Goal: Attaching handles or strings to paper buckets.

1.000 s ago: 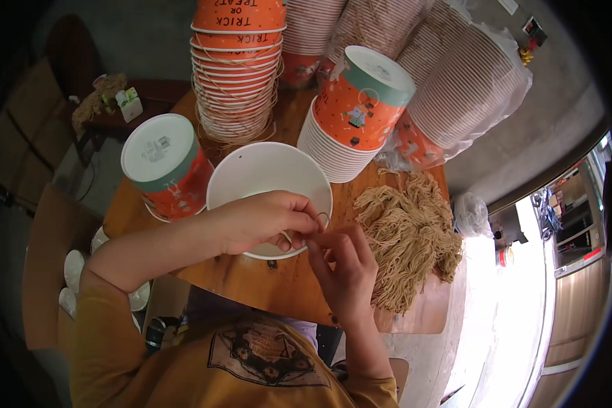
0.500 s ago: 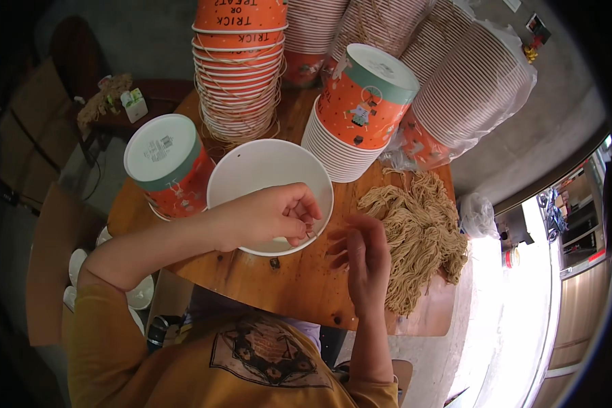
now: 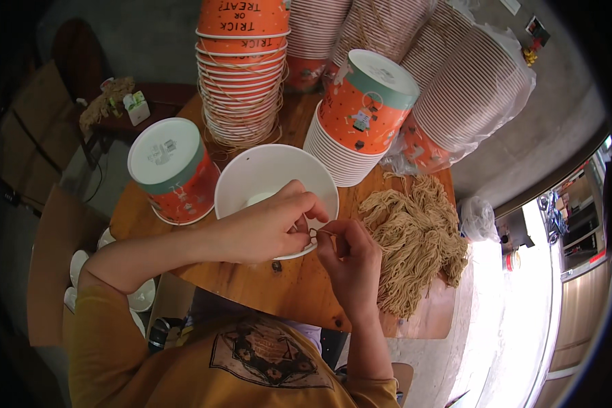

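Note:
A white-lined paper bucket (image 3: 251,170) stands mouth up on the wooden table in front of me. My left hand (image 3: 275,224) reaches across its opening, the fingers pinched together at the near right rim. A short piece of tan string (image 3: 328,232) shows there, between both hands. Just outside the rim, my right hand (image 3: 352,262) pinches the string between thumb and fingers. Its fingertips almost meet those of the left hand. Beside the right hand lies a loose bundle of tan strings (image 3: 415,245). The string's ends are hidden by my fingers.
An upturned orange bucket (image 3: 173,180) stands at the left. Behind are a tall stack of buckets with strings (image 3: 243,88), another upturned stack (image 3: 360,112) and plastic-wrapped stacks (image 3: 469,95). The wooden table's (image 3: 292,292) near edge is close to my body.
My right hand has moved left and closed on the string at the rim. My left hand has shifted slightly right, its fingers still pinched.

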{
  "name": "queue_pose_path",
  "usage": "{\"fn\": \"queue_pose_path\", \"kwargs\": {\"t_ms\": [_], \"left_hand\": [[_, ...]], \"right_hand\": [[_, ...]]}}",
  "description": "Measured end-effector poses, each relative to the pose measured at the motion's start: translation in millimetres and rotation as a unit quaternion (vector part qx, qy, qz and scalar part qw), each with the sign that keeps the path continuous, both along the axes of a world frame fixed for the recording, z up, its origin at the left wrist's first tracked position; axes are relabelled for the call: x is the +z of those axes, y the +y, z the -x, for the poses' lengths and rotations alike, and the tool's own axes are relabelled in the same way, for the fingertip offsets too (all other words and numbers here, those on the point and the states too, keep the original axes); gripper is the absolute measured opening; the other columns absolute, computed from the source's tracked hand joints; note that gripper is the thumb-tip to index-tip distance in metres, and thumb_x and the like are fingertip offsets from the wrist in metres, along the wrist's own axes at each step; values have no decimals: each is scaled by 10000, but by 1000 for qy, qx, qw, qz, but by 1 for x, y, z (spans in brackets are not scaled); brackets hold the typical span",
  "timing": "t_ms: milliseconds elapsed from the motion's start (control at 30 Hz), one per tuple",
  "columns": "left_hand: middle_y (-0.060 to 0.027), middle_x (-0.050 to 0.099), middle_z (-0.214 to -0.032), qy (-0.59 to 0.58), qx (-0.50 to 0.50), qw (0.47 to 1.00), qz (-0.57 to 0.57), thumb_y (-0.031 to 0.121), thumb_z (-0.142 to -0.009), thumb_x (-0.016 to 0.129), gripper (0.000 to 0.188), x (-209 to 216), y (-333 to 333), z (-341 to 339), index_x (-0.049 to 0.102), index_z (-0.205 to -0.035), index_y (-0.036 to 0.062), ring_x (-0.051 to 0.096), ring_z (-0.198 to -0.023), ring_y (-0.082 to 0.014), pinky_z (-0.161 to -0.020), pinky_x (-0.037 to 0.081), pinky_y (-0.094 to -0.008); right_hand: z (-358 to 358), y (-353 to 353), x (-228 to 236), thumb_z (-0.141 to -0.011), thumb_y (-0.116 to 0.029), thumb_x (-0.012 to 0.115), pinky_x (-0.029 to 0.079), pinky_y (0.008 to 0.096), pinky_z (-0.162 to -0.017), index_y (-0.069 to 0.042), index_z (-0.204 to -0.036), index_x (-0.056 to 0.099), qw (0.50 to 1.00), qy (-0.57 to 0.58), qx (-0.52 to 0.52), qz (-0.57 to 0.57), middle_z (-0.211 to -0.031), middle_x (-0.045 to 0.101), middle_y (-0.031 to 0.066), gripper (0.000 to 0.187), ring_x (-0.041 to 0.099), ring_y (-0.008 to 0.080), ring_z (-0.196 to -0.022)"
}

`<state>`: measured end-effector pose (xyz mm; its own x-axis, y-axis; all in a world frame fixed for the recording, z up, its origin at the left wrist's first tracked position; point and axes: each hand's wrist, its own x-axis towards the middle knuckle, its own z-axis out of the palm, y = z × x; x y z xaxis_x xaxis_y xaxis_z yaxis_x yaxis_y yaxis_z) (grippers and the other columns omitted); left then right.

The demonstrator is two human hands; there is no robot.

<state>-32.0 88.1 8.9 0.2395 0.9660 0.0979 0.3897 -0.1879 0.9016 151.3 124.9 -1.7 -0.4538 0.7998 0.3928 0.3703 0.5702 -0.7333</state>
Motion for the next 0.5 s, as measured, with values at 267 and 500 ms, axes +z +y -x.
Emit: {"fn": "queue_pose_path", "kwargs": {"t_ms": [267, 500], "left_hand": [[-118, 489, -1036, 78, 24, 995, -58, 54, -851, 597, 132, 3, -2, -3, 548, -968, 15, 586, -846, -239, -758, 485, -338], [-81, 627, -850, 51, 77, 996, -1, 48, -863, 598, 110, 4, -3, -7, 553, -955, 11, 614, -751, -190, -678, 492, -314]], "right_hand": [[3, -7, -11, -802, -59, 701, 445, 313, -508, -64, -886, 606, 997, 2, -33, -67, -711, 522, 50, 127, 523, 172, -548], [2, -9, -15, -810, -55, 711, 461, 306, -490, -71, -911, 607, 992, 1, -40, -118, -726, 535, 45, 146, 545, 172, -542]]}}
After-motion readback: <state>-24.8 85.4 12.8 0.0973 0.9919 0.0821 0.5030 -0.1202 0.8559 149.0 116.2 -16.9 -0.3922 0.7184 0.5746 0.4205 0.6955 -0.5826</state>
